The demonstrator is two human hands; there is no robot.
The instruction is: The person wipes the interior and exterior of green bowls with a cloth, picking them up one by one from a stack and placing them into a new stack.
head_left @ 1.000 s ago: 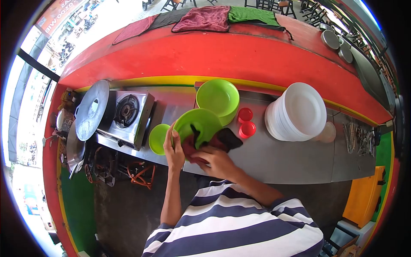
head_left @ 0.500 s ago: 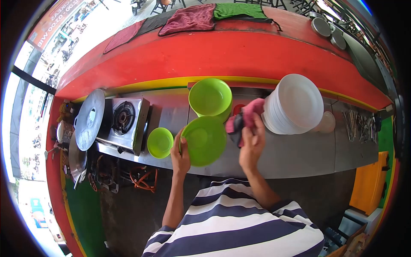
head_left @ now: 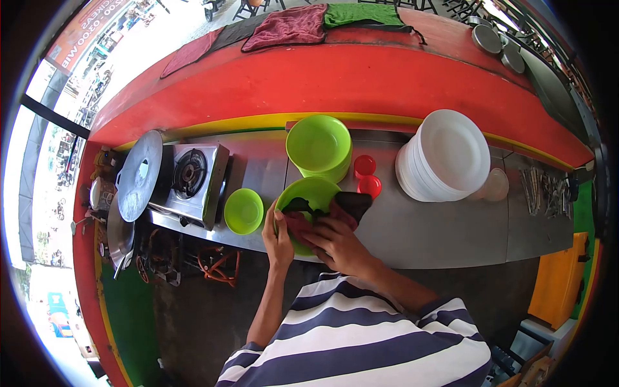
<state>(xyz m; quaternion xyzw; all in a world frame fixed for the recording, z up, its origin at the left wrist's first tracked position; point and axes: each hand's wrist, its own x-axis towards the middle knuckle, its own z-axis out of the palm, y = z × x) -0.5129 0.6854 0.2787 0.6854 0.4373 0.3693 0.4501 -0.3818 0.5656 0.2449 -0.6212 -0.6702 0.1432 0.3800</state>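
Note:
My left hand (head_left: 278, 240) grips the near left rim of a lime-green plate (head_left: 314, 191) held tilted over the steel counter (head_left: 438, 226). My right hand (head_left: 336, 244) presses a dark red cloth (head_left: 335, 211) against the plate's inner face. The cloth covers the plate's lower right part. A stack of larger green bowls (head_left: 319, 147) stands just behind the plate. A small green bowl (head_left: 243, 211) sits to the left of my left hand.
Two small red cups (head_left: 367, 175) stand right of the bowls, then a tall stack of white plates (head_left: 443, 160). A gas stove (head_left: 189, 178) and a grey lid (head_left: 138, 174) are at left. Cutlery (head_left: 540, 192) lies far right. Cloths (head_left: 290, 26) hang on the red ledge.
My right hand, raised with the cloth near the white plates half a second ago, has come back down and presses the cloth into the green plate. The left hand keeps its hold.

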